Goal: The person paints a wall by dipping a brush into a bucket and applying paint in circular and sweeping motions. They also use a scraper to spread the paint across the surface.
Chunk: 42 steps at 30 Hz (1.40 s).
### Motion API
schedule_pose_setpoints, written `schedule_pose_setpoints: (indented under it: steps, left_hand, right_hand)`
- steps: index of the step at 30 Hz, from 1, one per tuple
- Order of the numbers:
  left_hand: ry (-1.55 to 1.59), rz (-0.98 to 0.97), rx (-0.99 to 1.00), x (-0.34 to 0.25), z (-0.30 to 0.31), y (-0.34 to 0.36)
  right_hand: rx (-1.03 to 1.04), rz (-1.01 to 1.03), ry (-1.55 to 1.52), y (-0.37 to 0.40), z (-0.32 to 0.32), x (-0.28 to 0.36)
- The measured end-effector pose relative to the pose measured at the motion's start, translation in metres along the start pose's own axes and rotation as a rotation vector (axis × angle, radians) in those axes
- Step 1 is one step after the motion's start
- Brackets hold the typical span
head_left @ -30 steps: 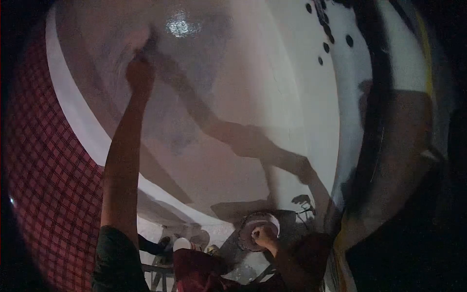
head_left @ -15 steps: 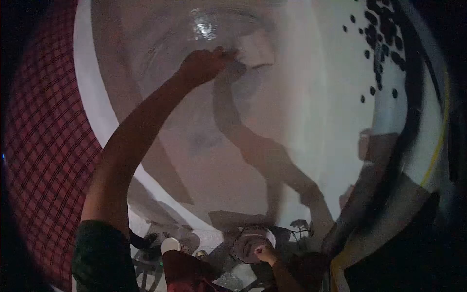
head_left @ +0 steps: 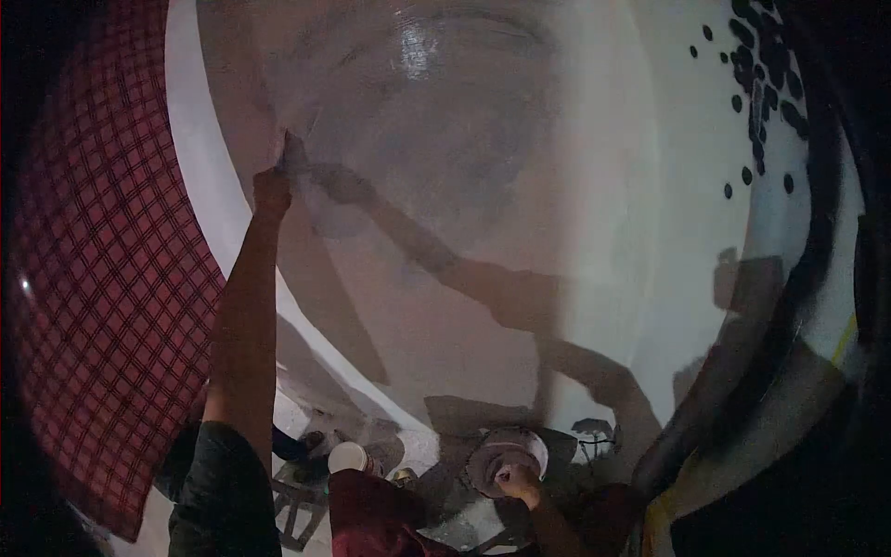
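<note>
My left hand (head_left: 272, 193) is raised against a large wall (head_left: 455, 223), near the border of its brownish wet-looking area. It is closed around a flat-bladed tool that looks like a putty knife (head_left: 285, 144), seen nearly edge-on at the wall surface. Low in the view, my right hand (head_left: 520, 485) is closed at a round bucket (head_left: 536, 446) with greyish-brown contents. Whatever the right fingers grip is too dark and small to make out.
A white-lidded tub (head_left: 348, 457) and a dark stool (head_left: 299, 511) stand low on the left. Maroon cloth (head_left: 371, 506) shows at the bottom. A red crisscrossed surface (head_left: 111, 278) borders the wall; black spots (head_left: 761, 74) mark its upper right.
My left hand has moved left and down across the wall with the putty knife, whose blade has turned from broadside to nearly edge-on. My right hand stays at the bucket; the whole view has shifted slightly.
</note>
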<state>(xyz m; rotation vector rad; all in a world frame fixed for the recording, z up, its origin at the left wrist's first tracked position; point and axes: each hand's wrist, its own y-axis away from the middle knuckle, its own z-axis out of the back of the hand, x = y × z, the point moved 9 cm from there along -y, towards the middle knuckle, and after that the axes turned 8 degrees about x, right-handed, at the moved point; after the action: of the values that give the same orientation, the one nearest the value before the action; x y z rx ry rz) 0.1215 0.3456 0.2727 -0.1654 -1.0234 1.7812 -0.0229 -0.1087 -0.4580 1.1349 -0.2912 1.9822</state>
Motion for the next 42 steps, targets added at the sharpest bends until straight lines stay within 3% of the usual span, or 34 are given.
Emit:
schedule_pose_setpoints:
  steps: [2, 4, 5, 7, 8, 10, 13, 14, 15, 16, 17, 19, 22, 24, 26, 27, 28, 30, 33, 36, 38, 40, 42]
  left_hand:
    - [0.296, 0.251, -0.071, -0.033, 0.058, -0.002]
    - [1.406, 0.904, -0.27, -0.074, 0.075, 0.018]
    - [0.852, 0.598, -0.286, -0.093, 0.1, -0.025]
    - [0.485, 0.218, -0.373, -0.168, 0.149, -0.044]
    - [0.665, 0.146, -0.454, -0.216, 0.201, -0.016]
    - [0.777, -0.071, -0.332, -0.285, 0.242, 0.009]
    - [0.451, -0.381, -0.334, -0.363, 0.24, 0.032]
    - [0.412, -0.5, -0.344, -0.38, 0.231, 0.045]
    - [0.451, -0.51, -0.113, -0.391, 0.202, 0.041]
    - [0.4, -0.557, -0.033, -0.39, 0.191, 0.049]
    - [0.35, -0.606, 0.048, -0.388, 0.179, 0.058]
    - [0.066, -0.794, -0.092, -0.373, 0.182, 0.089]
    - [-0.104, -0.726, -0.277, -0.301, 0.187, 0.067]
    - [-0.018, -0.535, -0.403, -0.231, 0.177, 0.036]
    - [-0.022, -0.133, -0.139, -0.171, 0.169, 0.025]
    - [0.122, 0.012, -0.149, -0.146, 0.163, 0.031]
    - [0.261, 0.158, -0.155, -0.12, 0.145, 0.037]
    - [0.301, 0.26, -0.258, -0.083, 0.067, 0.03]
    - [0.785, 0.554, -0.086, -0.118, 0.011, 0.078]
    - [1.105, 0.76, -0.183, -0.198, 0.035, 0.121]
    - [1.11, 0.691, -0.328, -0.245, 0.058, 0.119]
    - [1.242, 0.506, -0.319, -0.29, 0.122, 0.112]
    - [1.024, 0.124, -0.239, -0.333, 0.149, 0.086]
  right_hand:
    - [-0.013, 0.015, 0.035, -0.003, 0.002, -0.003]
    - [-0.021, -0.018, 0.032, -0.001, 0.012, 0.001]
    - [-0.022, -0.05, 0.03, -0.002, 0.012, -0.002]
    - [-0.025, -0.121, 0.027, -0.002, 0.011, -0.01]
    - [-0.016, -0.104, 0.017, 0.001, 0.015, -0.005]
    - [0.013, -0.07, 0.002, 0.009, 0.026, 0.01]
    - [-0.001, -0.205, 0.161, 0.012, 0.029, 0.006]
    - [-0.018, -0.12, 0.141, 0.008, 0.023, 0.006]
    - [-0.038, -0.035, 0.119, 0.006, 0.018, 0.002]
    - [-0.058, 0.047, 0.099, 0.005, 0.015, 0.003]
    - [0.019, -0.101, 0.017, 0.0, 0.003, -0.016]
    - [0.04, -0.041, -0.009, -0.01, -0.01, -0.031]
    - [0.005, 0.017, 0.01, 0.002, 0.004, -0.016]
    - [-0.029, 0.019, 0.043, 0.012, 0.008, -0.008]
    - [-0.054, 0.003, 0.087, 0.003, 0.003, -0.018]
    - [-0.042, -0.031, 0.086, 0.005, 0.004, -0.014]
    - [-0.024, -0.063, 0.083, 0.009, 0.008, -0.002]
    - [0.02, -0.07, 0.074, 0.011, 0.015, 0.017]
    - [0.075, -0.033, 0.042, 0.016, 0.019, 0.021]
    - [0.017, -0.065, 0.062, 0.007, 0.012, 0.004]
    - [-0.061, -0.121, 0.175, -0.003, 0.0, -0.021]
    - [0.007, -0.107, 0.085, 0.009, 0.012, -0.006]
    - [0.05, -0.087, 0.044, 0.01, 0.015, 0.005]
